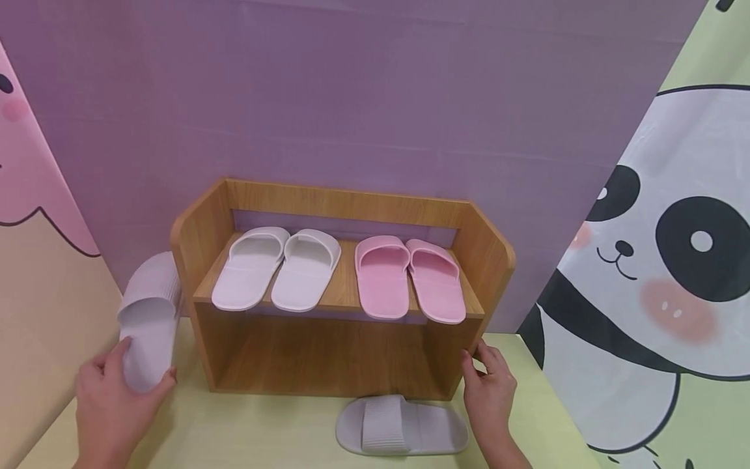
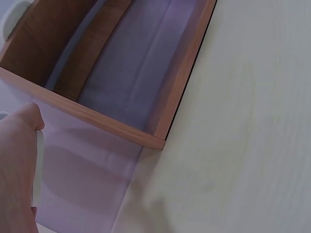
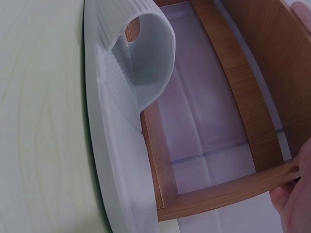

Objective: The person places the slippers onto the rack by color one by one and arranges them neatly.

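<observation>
While our left hand (image 1: pixel 119 394) pinches a ribbed slipper (image 1: pixel 153 319) at nine o'clock of the wooden rack (image 1: pixel 351 200), our right hand (image 1: pixel 492 387) grips the rack's edge at four. Its open-fronted lower bay (image 1: pixel 328 358) faces six.

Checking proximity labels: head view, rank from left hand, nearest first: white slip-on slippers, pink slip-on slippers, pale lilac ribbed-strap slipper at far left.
1. Pale lilac ribbed-strap slipper: gripped by left hand, left of the wooden rack.
2. White slip-on slippers: left half of rack's shelf.
3. Pink slip-on slippers: right half of shelf.
</observation>
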Action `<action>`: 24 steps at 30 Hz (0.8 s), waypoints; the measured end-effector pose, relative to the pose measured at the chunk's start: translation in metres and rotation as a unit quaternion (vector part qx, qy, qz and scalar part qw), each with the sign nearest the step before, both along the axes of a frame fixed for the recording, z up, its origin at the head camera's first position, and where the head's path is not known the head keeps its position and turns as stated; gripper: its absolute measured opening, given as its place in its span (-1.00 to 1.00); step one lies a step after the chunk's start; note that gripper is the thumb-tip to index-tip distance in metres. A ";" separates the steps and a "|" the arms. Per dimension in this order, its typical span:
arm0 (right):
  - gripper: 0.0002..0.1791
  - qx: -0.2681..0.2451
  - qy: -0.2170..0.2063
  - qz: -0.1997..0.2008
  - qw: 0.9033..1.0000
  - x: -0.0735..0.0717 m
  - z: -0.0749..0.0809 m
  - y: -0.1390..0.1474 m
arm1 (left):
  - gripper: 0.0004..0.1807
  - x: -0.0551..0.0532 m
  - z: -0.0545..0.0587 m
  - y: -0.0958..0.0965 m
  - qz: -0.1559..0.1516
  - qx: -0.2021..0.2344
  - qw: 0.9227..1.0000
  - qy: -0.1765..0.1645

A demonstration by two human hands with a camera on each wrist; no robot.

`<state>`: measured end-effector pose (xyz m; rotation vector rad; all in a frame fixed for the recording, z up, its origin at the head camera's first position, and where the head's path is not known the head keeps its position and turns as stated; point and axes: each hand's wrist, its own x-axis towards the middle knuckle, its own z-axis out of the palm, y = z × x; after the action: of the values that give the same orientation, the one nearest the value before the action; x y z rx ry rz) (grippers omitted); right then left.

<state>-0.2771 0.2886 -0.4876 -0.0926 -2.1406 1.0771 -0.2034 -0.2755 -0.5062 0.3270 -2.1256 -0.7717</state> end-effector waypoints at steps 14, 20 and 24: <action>-0.56 -0.002 -0.002 -0.002 1.000 -0.001 0.000 -0.001 | 0.07 -0.003 0.018 0.002 -0.022 -0.006 0.997 0.070; -0.56 -0.002 0.001 -0.001 1.000 -0.001 0.000 -0.001 | 0.09 -0.002 0.032 0.008 -0.019 -0.001 0.996 0.089; -0.58 0.001 0.004 -0.002 1.000 -0.001 0.000 0.000 | 0.08 0.000 0.039 0.011 -0.020 0.005 0.995 0.093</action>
<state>-0.2784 0.2881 -0.4881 -0.0907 -2.1333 1.0716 -0.2030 -0.2649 -0.4673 0.2103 -1.9593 -0.8053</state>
